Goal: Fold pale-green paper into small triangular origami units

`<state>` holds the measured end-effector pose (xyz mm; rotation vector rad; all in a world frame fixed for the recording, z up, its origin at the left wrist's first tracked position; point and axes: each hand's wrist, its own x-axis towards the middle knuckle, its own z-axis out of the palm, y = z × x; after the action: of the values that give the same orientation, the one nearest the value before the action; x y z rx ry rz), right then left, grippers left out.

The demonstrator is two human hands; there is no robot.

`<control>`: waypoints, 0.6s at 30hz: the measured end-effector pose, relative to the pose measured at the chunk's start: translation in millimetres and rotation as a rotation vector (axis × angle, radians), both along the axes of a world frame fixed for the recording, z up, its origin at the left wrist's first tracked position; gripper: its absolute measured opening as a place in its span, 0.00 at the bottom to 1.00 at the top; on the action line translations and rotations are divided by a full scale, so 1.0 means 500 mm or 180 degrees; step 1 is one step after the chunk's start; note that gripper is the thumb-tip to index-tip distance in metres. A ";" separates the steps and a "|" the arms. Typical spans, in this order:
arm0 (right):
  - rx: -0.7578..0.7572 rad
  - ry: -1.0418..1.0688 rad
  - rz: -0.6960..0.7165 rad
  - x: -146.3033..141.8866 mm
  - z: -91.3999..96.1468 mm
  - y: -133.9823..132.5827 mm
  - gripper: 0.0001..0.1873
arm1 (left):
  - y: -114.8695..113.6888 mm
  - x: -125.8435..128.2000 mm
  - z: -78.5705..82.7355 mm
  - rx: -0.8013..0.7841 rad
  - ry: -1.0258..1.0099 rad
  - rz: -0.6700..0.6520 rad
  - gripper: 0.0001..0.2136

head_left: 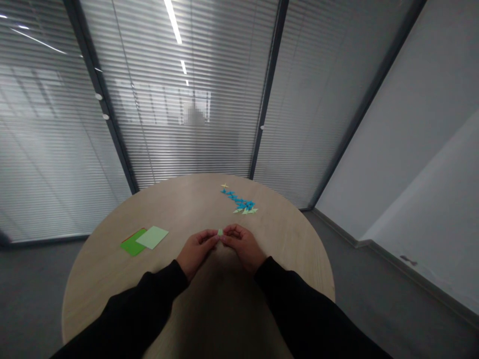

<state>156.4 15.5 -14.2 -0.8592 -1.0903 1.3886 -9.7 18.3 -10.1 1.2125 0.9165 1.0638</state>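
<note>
folded paper (pixel 220 232), small and pale green, is pinched between the left hand (pixel 196 251) and the right hand (pixel 243 245). both hands are clenched lightly around it, fingers curled, with their tips meeting at the paper. most of the paper is hidden by those fingers, so its exact shape is hard to tell. it is held over the near part of the round wooden table (pixel 279 249), and i cannot tell whether the hands rest on the top. black sleeves (pixel 299 299) cover both forearms, which reach in from the near edge of the view.

left of the hands, well apart from them, a green card (pixel 132 244) lies on the table with a thin orange edge showing. a pale green sheet (pixel 152 237) overlaps its right side.

farther off, toward the far edge of the table, a loose trail of small blue pieces (pixel 237 201) runs from far left to near right. pale green pieces (pixel 245 211) lie against its near end, and a small yellow star (pixel 224 185) sits just beyond its far end.

past the table stand glass partitions with blinds (pixel 187 124), and a blurred patch (pixel 193 114) shows through them. a pale wall (pixel 411 149) runs along the right, above a grey floor (pixel 33 279).
</note>
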 end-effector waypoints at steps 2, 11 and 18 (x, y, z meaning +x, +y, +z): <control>-0.0043 0.0044 0.0106 0.002 0.002 0.000 0.18 | 0.000 0.001 0.000 -0.0097 -0.0090 -0.0044 0.18; 0.0042 0.0013 0.0282 0.007 0.005 0.003 0.19 | -0.005 0.000 0.010 0.0040 -0.0202 -0.0015 0.19; -0.0042 -0.0157 0.0348 0.005 0.000 0.003 0.17 | 0.005 -0.001 -0.009 0.0136 -0.0316 0.0211 0.17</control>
<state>159.0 17.0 -14.4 -0.8583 -1.1818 1.4730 -10.3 20.7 -14.5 1.1603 0.8660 1.1914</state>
